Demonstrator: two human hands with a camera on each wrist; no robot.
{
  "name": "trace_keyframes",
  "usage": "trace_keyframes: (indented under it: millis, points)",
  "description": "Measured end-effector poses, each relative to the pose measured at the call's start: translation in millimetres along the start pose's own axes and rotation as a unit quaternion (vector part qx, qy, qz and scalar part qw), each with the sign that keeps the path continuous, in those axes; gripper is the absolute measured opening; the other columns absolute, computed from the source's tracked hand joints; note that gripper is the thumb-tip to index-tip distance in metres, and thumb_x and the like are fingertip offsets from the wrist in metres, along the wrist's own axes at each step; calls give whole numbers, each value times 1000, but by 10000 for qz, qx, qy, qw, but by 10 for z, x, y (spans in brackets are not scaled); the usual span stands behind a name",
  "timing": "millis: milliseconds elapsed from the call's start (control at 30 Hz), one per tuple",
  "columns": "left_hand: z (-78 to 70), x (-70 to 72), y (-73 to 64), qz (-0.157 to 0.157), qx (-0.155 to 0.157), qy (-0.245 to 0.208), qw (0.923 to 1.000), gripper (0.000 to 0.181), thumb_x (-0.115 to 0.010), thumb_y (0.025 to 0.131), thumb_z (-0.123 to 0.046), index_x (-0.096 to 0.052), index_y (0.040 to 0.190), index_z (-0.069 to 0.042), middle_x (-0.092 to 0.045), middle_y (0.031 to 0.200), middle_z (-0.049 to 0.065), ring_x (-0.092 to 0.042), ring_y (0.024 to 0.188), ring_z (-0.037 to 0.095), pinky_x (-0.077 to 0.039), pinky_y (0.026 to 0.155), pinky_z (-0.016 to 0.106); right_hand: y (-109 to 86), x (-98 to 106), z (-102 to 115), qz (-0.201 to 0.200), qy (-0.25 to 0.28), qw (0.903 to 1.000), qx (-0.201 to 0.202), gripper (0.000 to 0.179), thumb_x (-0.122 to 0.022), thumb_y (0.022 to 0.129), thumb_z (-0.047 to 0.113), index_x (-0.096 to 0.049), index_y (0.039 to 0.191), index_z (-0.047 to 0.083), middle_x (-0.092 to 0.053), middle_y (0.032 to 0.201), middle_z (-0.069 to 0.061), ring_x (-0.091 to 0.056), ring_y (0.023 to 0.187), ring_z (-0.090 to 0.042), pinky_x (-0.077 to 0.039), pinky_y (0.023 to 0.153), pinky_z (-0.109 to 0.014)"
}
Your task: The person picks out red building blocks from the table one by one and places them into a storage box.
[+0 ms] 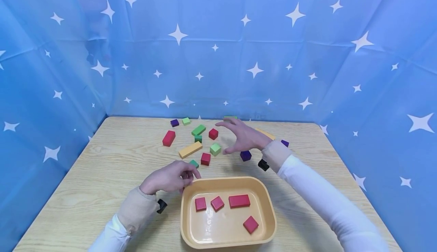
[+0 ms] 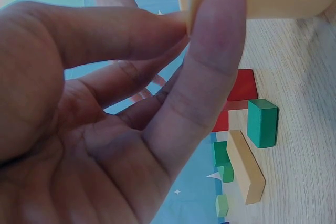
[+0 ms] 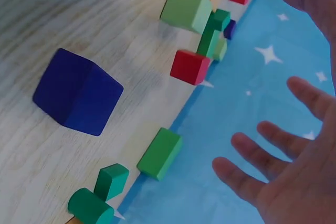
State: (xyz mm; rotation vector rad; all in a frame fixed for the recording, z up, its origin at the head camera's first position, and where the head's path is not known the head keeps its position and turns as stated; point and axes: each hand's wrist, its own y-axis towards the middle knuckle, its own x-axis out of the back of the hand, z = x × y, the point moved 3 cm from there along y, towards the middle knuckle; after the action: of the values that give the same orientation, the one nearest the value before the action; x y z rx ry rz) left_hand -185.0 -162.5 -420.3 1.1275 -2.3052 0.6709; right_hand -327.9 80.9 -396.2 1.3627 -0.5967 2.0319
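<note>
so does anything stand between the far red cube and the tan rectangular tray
Yes: a light green cube stands directly between the far red cube and the tan rectangular tray; a nearer red cube sits just left of that line, and the right hand hangs right of it.

In the head view we count: one tray [image 1: 222, 227]; seven red blocks [image 1: 239, 201]; six green blocks [image 1: 215, 149]; three purple blocks [image 1: 245, 156]; two yellow blocks [image 1: 190, 150].

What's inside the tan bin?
The tan bin holds one long red block and three shorter red blocks, none touching another. Whatever lies directly beneath them is covered and can't be seen.
</note>
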Motion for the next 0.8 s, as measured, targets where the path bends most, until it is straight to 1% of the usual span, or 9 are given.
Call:
trace_keyframes:
  millis: [167, 300, 400, 467, 600, 667, 800]
  points:
    - [7, 6, -1, 15, 25, -7, 10000, 21, -58, 96, 4, -72, 109, -6, -64, 85, 4, -61, 57, 19, -50, 52, 27, 170, -33, -59, 13, 65, 9999, -152, 95, -84, 79, 47, -35, 159, 29, -24, 167, -10, -27, 154, -37, -37, 117, -64]
    - [17, 6, -7, 11, 18, -8, 10000, 22, -58, 96, 5, -72, 109, -6, -63, 84, 5, -60, 59, 19, -51, 52, 27, 308, -55, -105, 48, 128, 9995, -283, 95, -82, 80, 51, -34, 160, 31, -25, 167, -10, -30, 152, -36, -37, 116, -63]
    - [18, 6, -11, 14, 8, 2, 10000, 23, -58, 96, 5, -72, 109, -7, -62, 85, 5, -59, 59, 17, -52, 53, 27, 408, -73, -140, 145, 198, 9986, -474, 96, -81, 80, 55, -32, 160, 34, -24, 167, -9, -28, 153, -36, -36, 117, -63]
    - [10, 6, -9, 21, -17, 7, 10000, 23, -58, 96, 5, -72, 109, -6, -64, 86, 7, -59, 58, 17, -51, 53, 27, 462, -85, -166, 203, 254, 9978, -576, 96, -81, 80, 55, -32, 160, 34, -23, 168, -10, -27, 154, -37, -36, 117, -63]
    - [-10, 6, -3, 44, -79, 5, 10000, 21, -59, 96, 4, -71, 110, -5, -66, 86, 10, -59, 56, 18, -49, 52, 26, 562, -130, -212, 323, 117, 9966, -754, 96, -82, 79, 56, -32, 159, 35, -21, 169, -10, -27, 154, -38, -37, 116, -63]
    - [-14, 6, -9, 47, -137, -2, 9999, 20, -59, 95, 4, -71, 110, -4, -66, 85, 11, -60, 56, 20, -49, 51, 26, 613, -153, -224, 388, 65, 9958, -826, 96, -82, 79, 56, -32, 159, 35, -19, 170, -11, -27, 154, -38, -37, 116, -63]
    - [-14, 8, -17, 42, -188, 5, 9998, 20, -59, 95, 4, -71, 109, -4, -65, 84, 11, -60, 55, 20, -50, 51, 26, 714, -184, -234, 462, 30, 9940, -988, 97, -82, 80, 55, -31, 160, 34, -19, 170, -11, -27, 155, -37, -36, 118, -60]
